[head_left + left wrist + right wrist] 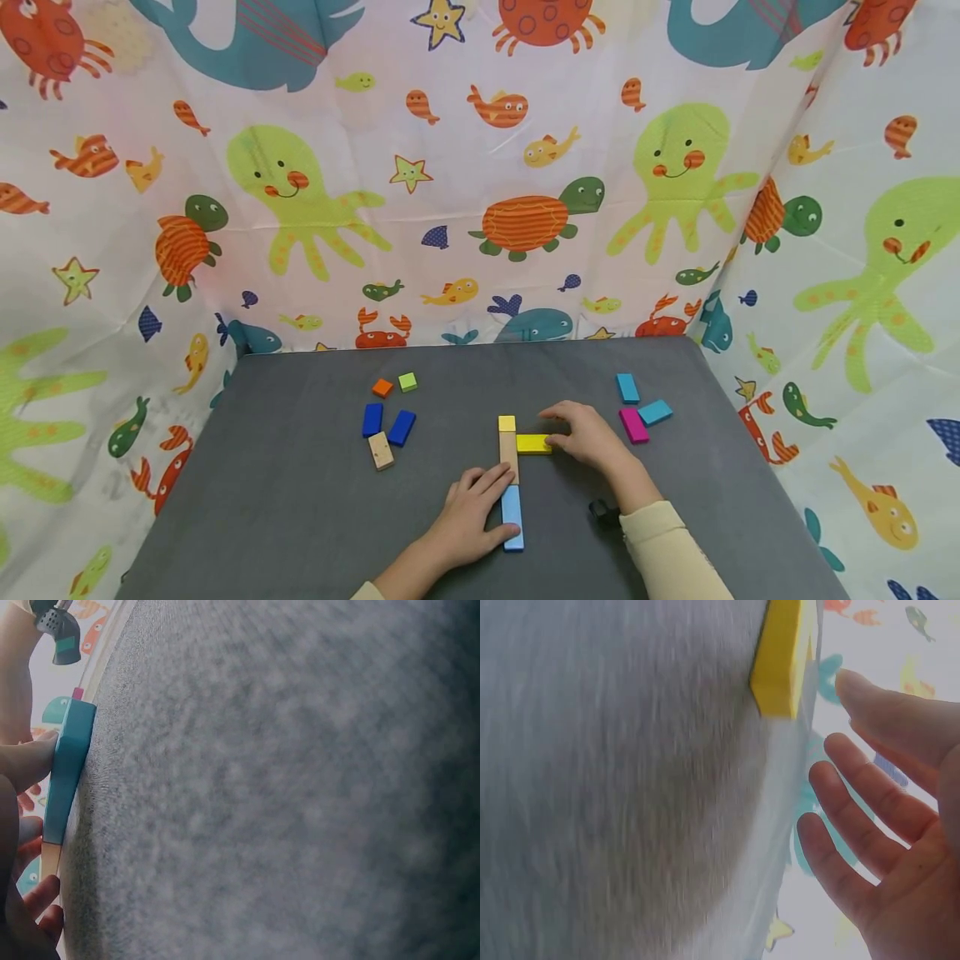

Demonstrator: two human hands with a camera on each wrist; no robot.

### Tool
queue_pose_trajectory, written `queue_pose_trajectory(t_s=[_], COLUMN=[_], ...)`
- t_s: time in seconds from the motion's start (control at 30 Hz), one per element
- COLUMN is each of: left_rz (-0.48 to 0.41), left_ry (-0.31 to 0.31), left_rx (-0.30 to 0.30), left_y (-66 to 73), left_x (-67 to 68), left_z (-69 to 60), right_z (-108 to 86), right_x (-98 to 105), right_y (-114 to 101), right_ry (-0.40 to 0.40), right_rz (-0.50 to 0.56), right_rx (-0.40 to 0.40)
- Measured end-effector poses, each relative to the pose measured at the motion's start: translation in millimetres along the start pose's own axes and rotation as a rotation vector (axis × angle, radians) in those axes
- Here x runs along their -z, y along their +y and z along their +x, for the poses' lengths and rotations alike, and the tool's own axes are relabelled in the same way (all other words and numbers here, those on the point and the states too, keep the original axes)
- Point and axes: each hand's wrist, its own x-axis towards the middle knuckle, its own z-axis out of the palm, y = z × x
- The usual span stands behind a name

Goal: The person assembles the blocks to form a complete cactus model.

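On the grey table a yellow cube [507, 423], a plain wooden block [508, 458] and a light blue block [512, 517] form a line. A longer yellow block [533, 444] sticks out to the right from the wooden one. My left hand [468, 517] rests along the line, fingertips at the wooden block and thumb touching the light blue block [69, 765]. Around the yellow block's outer end is my right hand [588, 435], its fingers loosely spread. A gap shows between them and the yellow block [780, 667] in the right wrist view.
At the left lie an orange cube [382, 387], a green cube [407, 382], two dark blue blocks [372, 420] and a wooden block [381, 451]. Two blue blocks [627, 388] and a magenta block [633, 425] lie right. A black device [602, 511] is at my right wrist.
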Motion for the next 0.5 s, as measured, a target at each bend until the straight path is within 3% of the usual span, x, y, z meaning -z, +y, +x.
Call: queue_pose_trajectory(t_s=[0.5], left_rz=[-0.009], left_ry=[-0.033], left_rx=[0.022], left_y=[-2.1], left_x=[-1.5], left_z=[2.4], right_z=[-23.2], right_x=[42.0], right_y=[46.6], right_ry=[0.047], right_rz=[0.023], right_rx=[-0.069])
